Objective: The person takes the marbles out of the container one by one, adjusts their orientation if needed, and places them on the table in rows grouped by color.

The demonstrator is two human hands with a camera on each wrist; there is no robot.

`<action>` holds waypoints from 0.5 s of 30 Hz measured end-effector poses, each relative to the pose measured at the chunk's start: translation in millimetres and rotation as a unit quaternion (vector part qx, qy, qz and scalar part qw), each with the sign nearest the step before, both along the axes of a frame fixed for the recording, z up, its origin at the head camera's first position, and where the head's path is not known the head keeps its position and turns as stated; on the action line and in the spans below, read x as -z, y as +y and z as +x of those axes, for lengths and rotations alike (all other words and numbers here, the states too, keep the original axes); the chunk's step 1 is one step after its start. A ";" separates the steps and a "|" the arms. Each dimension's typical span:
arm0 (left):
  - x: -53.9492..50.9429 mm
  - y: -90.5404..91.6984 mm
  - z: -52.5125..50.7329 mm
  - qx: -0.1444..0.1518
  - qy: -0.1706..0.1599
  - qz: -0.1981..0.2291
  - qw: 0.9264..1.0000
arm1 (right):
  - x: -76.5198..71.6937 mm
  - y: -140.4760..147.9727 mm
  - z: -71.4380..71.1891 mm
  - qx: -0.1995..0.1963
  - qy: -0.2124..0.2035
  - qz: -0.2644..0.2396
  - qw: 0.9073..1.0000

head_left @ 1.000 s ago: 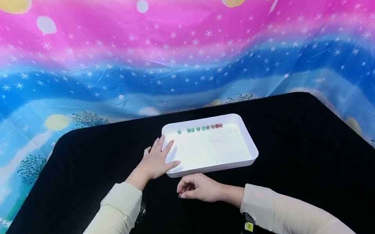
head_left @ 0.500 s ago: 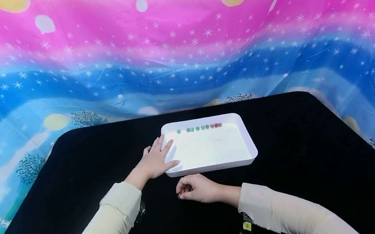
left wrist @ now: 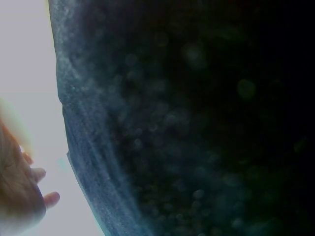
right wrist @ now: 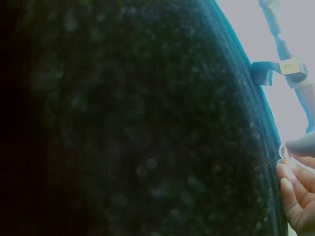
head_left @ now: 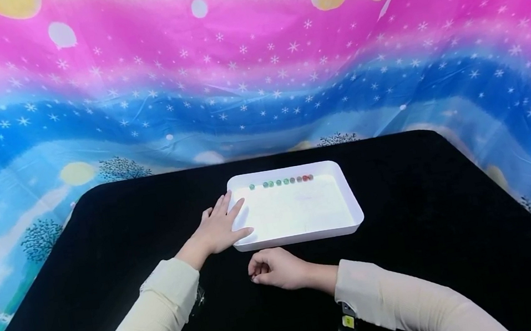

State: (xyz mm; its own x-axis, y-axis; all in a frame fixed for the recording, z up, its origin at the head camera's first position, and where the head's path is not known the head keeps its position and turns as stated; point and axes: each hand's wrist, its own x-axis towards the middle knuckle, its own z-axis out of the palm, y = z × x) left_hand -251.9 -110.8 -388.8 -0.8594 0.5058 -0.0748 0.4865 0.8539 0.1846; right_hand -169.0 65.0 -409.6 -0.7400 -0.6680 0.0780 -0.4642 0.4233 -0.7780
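Observation:
In the head view, a shallow white tray (head_left: 300, 237) lies on the black-covered table. Along its far side runs a row of green and reddish glass marbles (head_left: 285, 182), the leftmost green one (head_left: 251, 187) a little apart from the others. My left hand (head_left: 214, 231) rests with spread fingers over the tray's left rim. Just in front of the tray's near wall, my right hand (head_left: 279, 268) has curled fingers and pinches a small marble between thumb and fingertips. The right wrist view shows this clear glass marble (right wrist: 283, 151) at the thumb tip; its colour is hard to tell.
Black cloth (head_left: 432, 210) covers the table around the tray. Behind hangs a pink and blue curtain (head_left: 252, 66) with snowflakes. A dark device with a yellow label (head_left: 348, 321) sits under the right sleeve cuff.
Both hands and the row of marbles keep their places. The whole head view has shifted very slightly. The held marble shows a little less between the right fingers.

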 end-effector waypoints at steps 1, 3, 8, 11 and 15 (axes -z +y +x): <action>-0.1 0.0 0.1 0.000 0.000 0.000 1.000 | 0.3 -0.1 -0.1 0.000 0.001 0.001 1.000; -0.3 0.0 0.3 0.000 0.000 0.001 1.000 | 0.6 -0.1 -0.2 0.000 0.005 0.004 1.000; -0.7 0.3 0.7 0.000 0.001 0.004 1.000 | 0.5 0.1 -0.1 -0.001 0.014 0.018 1.000; -0.7 0.3 0.7 0.001 0.001 0.004 1.000 | -0.3 0.1 0.6 -0.003 0.019 0.022 1.000; -0.6 0.1 0.5 0.003 0.001 0.002 1.000 | -0.9 0.0 1.0 -0.004 0.028 0.031 0.999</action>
State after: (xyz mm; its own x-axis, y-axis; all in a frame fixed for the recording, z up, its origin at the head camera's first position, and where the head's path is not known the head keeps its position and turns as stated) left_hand -251.4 -110.8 -388.3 -0.8569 0.5106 -0.0710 0.4915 0.8507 0.1867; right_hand -167.9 65.0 -408.7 -0.7308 -0.6782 0.0771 -0.5094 0.4668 -0.7229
